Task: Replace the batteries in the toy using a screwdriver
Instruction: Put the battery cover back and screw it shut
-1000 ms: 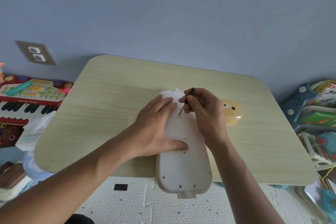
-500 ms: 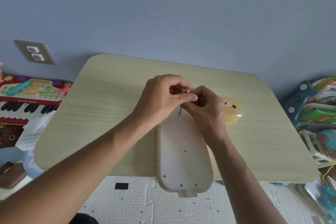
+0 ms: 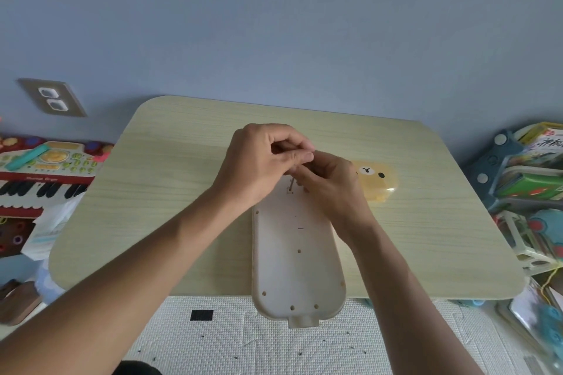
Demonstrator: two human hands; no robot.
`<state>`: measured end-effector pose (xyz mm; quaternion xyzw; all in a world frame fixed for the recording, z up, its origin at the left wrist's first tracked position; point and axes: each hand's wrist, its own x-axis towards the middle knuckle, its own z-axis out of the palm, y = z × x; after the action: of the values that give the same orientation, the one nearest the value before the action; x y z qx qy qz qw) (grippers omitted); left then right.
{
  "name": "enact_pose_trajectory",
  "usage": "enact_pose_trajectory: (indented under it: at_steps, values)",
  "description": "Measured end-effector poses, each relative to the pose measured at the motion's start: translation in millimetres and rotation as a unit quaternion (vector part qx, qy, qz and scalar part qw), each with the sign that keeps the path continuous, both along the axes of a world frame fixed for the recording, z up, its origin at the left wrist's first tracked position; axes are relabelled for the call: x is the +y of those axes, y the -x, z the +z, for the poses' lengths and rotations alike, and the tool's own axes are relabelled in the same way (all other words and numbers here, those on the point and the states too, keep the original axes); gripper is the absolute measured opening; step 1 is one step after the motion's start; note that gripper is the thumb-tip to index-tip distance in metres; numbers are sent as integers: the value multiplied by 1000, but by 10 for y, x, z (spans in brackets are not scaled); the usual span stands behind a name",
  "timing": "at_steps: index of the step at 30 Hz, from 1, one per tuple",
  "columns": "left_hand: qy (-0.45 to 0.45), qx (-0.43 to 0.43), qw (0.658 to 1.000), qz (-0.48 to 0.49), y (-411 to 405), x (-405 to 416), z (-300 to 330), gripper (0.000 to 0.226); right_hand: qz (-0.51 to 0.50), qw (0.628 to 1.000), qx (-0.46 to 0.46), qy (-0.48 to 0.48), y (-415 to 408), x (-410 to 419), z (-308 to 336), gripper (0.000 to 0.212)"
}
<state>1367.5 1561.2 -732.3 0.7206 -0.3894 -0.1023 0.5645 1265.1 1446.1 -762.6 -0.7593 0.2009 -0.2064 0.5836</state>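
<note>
Toy point(image 3: 297, 256) lies face-down, overhanging tabletop point(image 3: 170, 192) near edge, exposing screw holes. Screwdriver point(image 3: 291, 184) stands in far hole; left hand point(image 3: 262, 161) and right hand point(image 3: 329, 188) both pinch its top, probably for steadiness.

Single head-worn wide-angle view, looking forward and steeply down at near light wooden table point(image 3: 189, 192); blue wall point(image 3: 274, 24) beyond.

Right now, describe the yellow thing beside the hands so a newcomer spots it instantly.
Start at the wooden table. The long beige toy lies face down at its near edge; just right of the right hand sits a small case. It alone is translucent yellow, with a bear face.
</note>
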Motion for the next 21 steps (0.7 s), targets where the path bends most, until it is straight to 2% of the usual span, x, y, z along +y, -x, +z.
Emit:
enact_pose_trajectory:
  at_steps: [4,7,8,11,17,21]
  values:
    - [-10,-20,1000,-22,-2,29,-11,12,-4,999,-9,-47,16,-14,14,7]
    - [-10,-17,1000,4,11,16,-10,11,-29,999,10,-17,-55,33,-11,34]
    - [-10,-15,1000,2,11,12,-12,9,-21,1000,13,-10,-53,37,-7,35]
    - [-14,-21,999,-29,-15,18,-36,13,28,999,16,-15,23,-23,29,13]
    - [-62,-78,994,-42,-42,41,-114,33,-30,999,9,-23,-8,47,44,17]
    - [-82,-61,993,-52,11,-64,-83,42,-78,995,-45,-50,149,-122,153,18]
